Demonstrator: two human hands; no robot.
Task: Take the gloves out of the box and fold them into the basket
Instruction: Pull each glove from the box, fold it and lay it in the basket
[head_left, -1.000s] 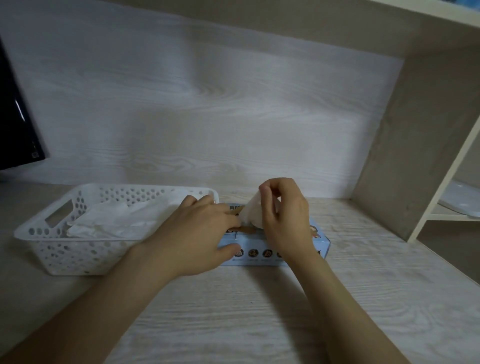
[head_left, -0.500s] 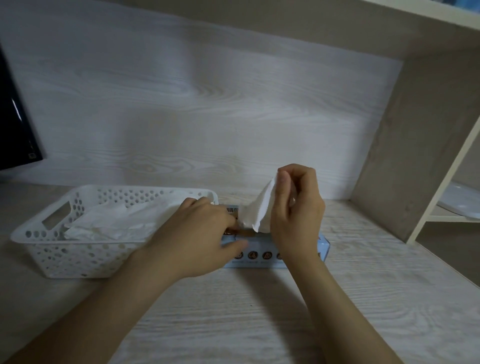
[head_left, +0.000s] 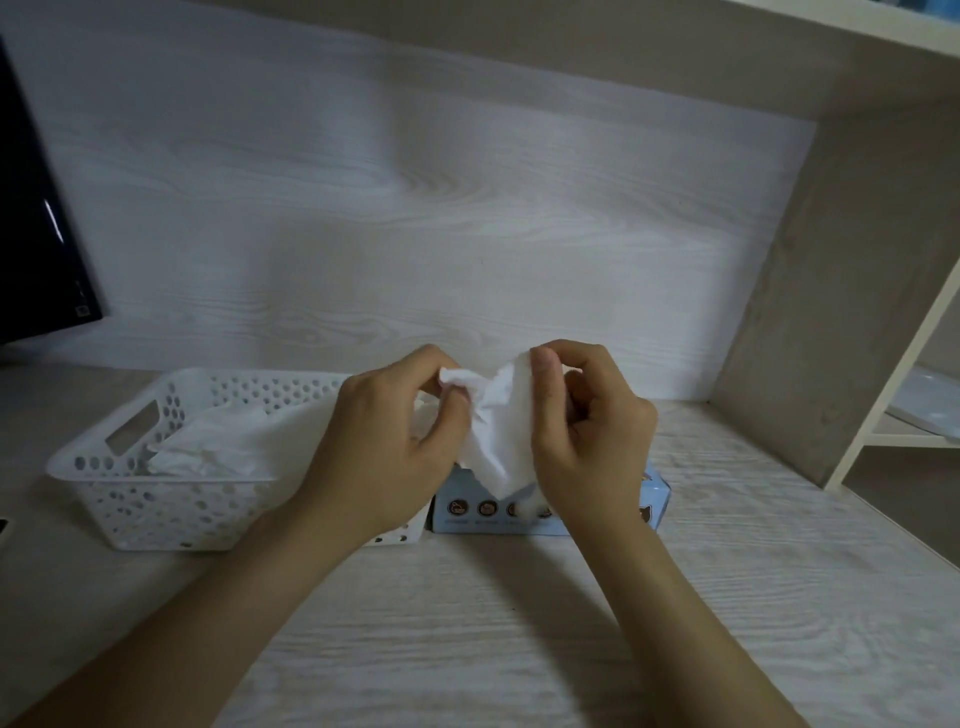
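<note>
**Change since the earlier frames.** The left hand (head_left: 384, 441) has left the top of the box (head_left: 467, 514) and risen to the glove (head_left: 501, 431). The right hand (head_left: 587, 436) has drawn the glove higher. One second ago that hand was only starting its pull at the slot.

**Hands.** Both are clamped on the glove. The left pinches its upper corner, at 10 o'clock on the sheet, between thumb and forefinger. The right pinches the upper edge at 1 o'clock, with its other fingers curled.

**Task thing.** The glove, a thin, crumpled white sheet, hangs between the hands above the box. Its lower end overlaps the box front, and whether it is fully clear of the slot cannot be told. The basket (head_left: 78, 460) stands just beside the box at its 9 o'clock and holds a pile of white gloves (head_left: 228, 441). Box and basket rest on the desk (head_left: 467, 623).

**Step in hand (a judgement).** Extraction is ending and spreading for the fold is beginning. The next move probably calls for drawing the two pinched points apart to flatten the sheet. It would then be folded and carried toward 9 o'clock, over the basket rim and onto the pile. The film looks limp, so light tension would likely be needed to keep it flat.

**Unchanged.** The box, the basket and the pile lie where they lay in the earlier frames.
</note>
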